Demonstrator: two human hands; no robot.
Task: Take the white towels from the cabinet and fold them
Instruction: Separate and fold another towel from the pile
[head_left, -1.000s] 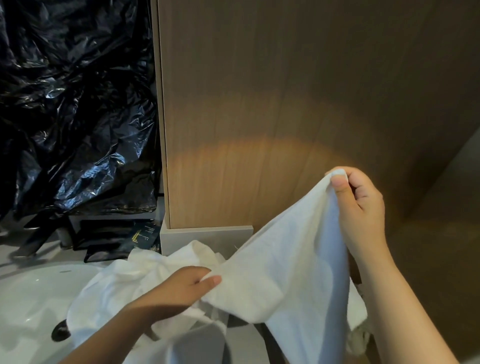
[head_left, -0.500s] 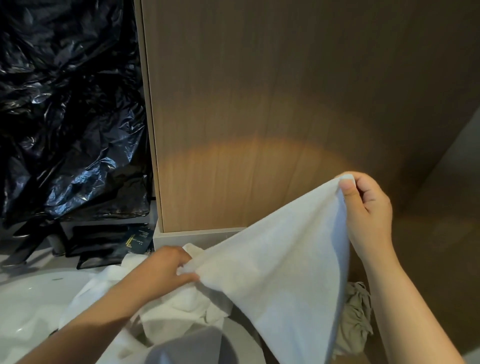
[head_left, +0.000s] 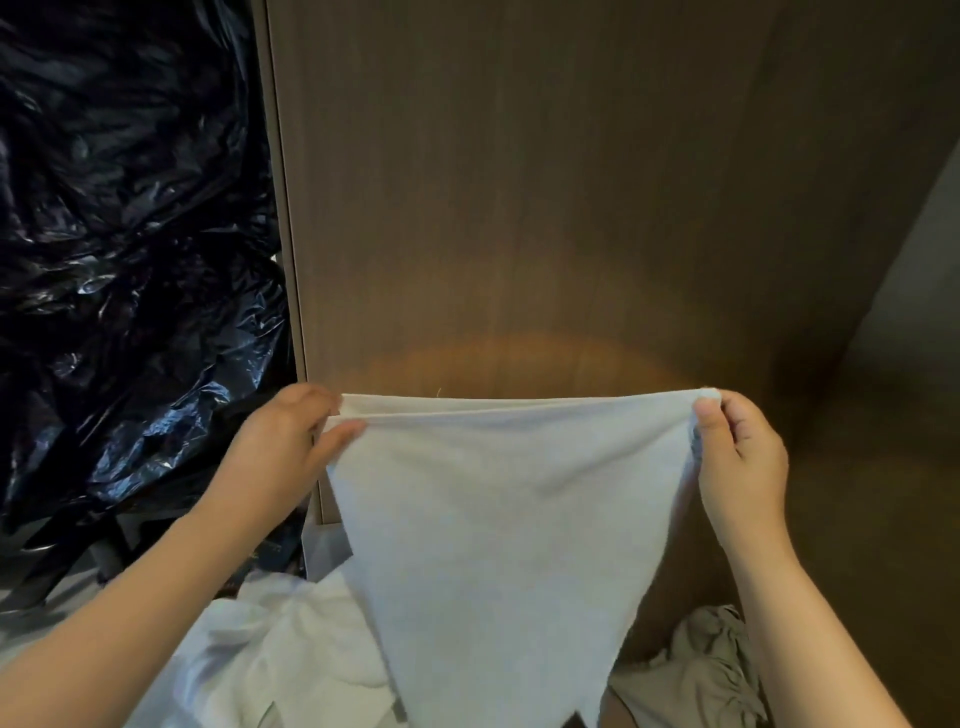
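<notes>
A white towel (head_left: 493, 530) hangs stretched between both hands in front of the wooden cabinet panel (head_left: 545, 208). Its top edge is level and doubled, and the cloth tapers to a point below. My left hand (head_left: 291, 447) pinches the top left corner. My right hand (head_left: 737, 457) pinches the top right corner. More crumpled white towels (head_left: 270, 649) lie in a heap below my left arm.
Shiny black plastic sheeting (head_left: 119, 260) fills the left side. A crumpled beige cloth (head_left: 706, 665) lies at the lower right, under my right forearm. A dark wall (head_left: 914, 312) closes the right side.
My left hand rose from the heap to the height of my right hand and now holds the towel's other corner. The towel went from slanting to hanging level, lifted off the heap.
</notes>
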